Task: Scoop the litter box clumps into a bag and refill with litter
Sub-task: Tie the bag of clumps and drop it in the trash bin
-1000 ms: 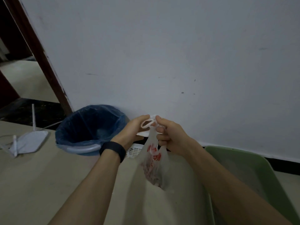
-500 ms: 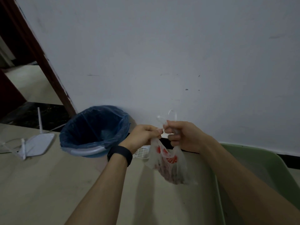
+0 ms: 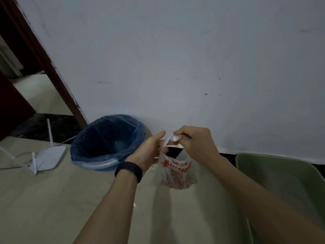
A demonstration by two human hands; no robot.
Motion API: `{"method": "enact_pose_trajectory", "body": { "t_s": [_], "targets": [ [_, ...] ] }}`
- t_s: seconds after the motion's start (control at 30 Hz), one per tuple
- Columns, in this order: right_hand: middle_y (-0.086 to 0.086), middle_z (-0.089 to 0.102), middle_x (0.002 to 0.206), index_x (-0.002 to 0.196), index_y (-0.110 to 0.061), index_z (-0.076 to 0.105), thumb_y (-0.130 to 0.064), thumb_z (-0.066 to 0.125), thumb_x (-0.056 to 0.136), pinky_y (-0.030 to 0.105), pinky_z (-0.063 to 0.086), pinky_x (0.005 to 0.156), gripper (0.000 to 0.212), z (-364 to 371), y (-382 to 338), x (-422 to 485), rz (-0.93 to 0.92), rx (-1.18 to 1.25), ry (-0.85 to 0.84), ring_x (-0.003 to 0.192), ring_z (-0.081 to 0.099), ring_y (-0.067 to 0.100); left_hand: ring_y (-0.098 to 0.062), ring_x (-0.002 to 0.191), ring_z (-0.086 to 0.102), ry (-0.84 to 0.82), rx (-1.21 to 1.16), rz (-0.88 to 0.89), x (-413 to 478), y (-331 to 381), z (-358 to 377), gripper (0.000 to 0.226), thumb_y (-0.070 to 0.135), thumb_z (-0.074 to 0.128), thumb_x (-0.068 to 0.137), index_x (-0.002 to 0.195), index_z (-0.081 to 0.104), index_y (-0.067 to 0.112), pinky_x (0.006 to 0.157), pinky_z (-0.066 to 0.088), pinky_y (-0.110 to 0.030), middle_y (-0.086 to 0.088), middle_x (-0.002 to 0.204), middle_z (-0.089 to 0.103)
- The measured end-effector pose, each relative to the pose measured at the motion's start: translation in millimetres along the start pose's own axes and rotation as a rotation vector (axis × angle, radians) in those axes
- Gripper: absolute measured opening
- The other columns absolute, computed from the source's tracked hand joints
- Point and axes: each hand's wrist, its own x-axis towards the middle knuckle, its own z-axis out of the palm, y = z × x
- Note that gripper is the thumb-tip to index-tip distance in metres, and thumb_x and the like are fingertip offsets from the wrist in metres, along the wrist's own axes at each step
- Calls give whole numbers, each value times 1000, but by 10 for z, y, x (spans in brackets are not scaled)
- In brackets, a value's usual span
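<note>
A small white plastic bag (image 3: 175, 173) with red print hangs in the air between my hands, dark clumps showing through its bottom. My left hand (image 3: 149, 150), with a black band on the wrist, pinches the bag's left handle. My right hand (image 3: 197, 143) grips the twisted white handle at the top. The green litter box (image 3: 274, 166) sits on the floor at the lower right, its grey litter partly hidden by my right forearm.
A bin (image 3: 98, 164) lined with a blue bag stands by the wall, left of my hands. A white router (image 3: 49, 157) with antennas lies on the floor at far left. A white slotted scoop (image 3: 154, 167) peeks out behind the bag. A dark door frame (image 3: 52, 74) rises at left.
The hands have gone on working the bag's handles at the top. My right hand now pulls a twisted loop of handle over toward the left hand, and the bag hangs a little to the right.
</note>
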Motion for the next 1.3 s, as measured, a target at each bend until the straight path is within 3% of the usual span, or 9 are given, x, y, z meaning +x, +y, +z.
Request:
{"method": "enact_pose_trajectory", "body": {
  "t_s": [0.07, 0.2, 0.37, 0.47, 0.57, 0.8, 0.9, 1.1, 1.3],
  "targets": [
    [-1, 76, 80, 92, -16, 79, -26, 72, 84, 34, 54, 63, 14, 27, -44, -9, -8, 17, 19, 70, 69, 15, -14, 57, 42, 71, 41, 14, -3, 29, 38, 49, 56, 59, 89, 52, 64, 24, 63, 35, -29, 4, 56, 38],
    [-1, 74, 77, 91, -19, 80, -34, 72, 86, 29, 50, 62, 18, 46, -95, -8, 65, 150, 33, 69, 67, 11, -25, 84, 45, 155, -167, -2, 38, 16, 142, 50, 59, 84, 61, 93, 79, 20, 85, 41, -38, -6, 80, 43],
    [11, 67, 67, 87, -15, 80, -32, 69, 91, 26, 40, 55, 20, 25, -207, 3, 506, 549, 89, 58, 51, 11, -13, 69, 52, 223, -399, 91, 49, 157, 224, 18, 40, 65, 91, 85, 65, 23, 65, 47, -30, 7, 66, 51],
    [9, 76, 93, 94, -4, 75, -26, 57, 99, 22, 52, 72, 29, -51, -377, 142, 769, 982, 154, 84, 72, 14, -20, 91, 62, 184, -633, 149, 37, 286, 291, 17, 39, 58, 97, 95, 59, 22, 91, 53, -41, -1, 91, 66],
    [14, 73, 97, 88, -1, 63, -22, 43, 105, 34, 57, 84, 35, -139, -556, 317, 854, 1340, 142, 93, 71, 26, -18, 93, 70, 189, -719, 260, 7, 453, 272, 22, 37, 51, 100, 111, 57, 19, 83, 55, -38, 0, 113, 70],
    [3, 55, 70, 69, -13, 50, -11, 42, 99, 25, 39, 51, 31, -261, -130, 327, 1214, 1027, 420, 58, 53, 14, -8, 49, 33, 711, -635, 155, -137, 414, -238, 31, 15, 49, 98, 67, 52, 19, 38, 29, -15, 7, 59, 51],
    [5, 53, 66, 67, -11, 53, -7, 39, 95, 18, 28, 40, 32, -249, 233, -146, 1447, 828, 426, 49, 46, 14, -12, 51, 34, 882, -650, 71, -155, 44, -422, 30, 9, 48, 94, 65, 52, 15, 49, 36, -20, 2, 64, 51],
    [-5, 71, 79, 72, -14, 65, -40, 47, 101, 29, 44, 67, 43, -390, 16, 3, 947, 541, 82, 73, 60, 13, -12, 54, 52, 560, -615, 308, -261, 224, -528, 30, 24, 48, 103, 76, 53, 14, 68, 55, -33, 3, 57, 48],
    [-2, 67, 70, 73, -24, 76, -42, 56, 97, 27, 47, 63, 36, -409, -386, 146, 524, 435, -237, 62, 55, 7, -12, 54, 52, -26, 241, 168, -435, 554, 24, 25, 22, 62, 95, 100, 71, 0, 60, 49, -26, -1, 71, 64]
  ]
}}
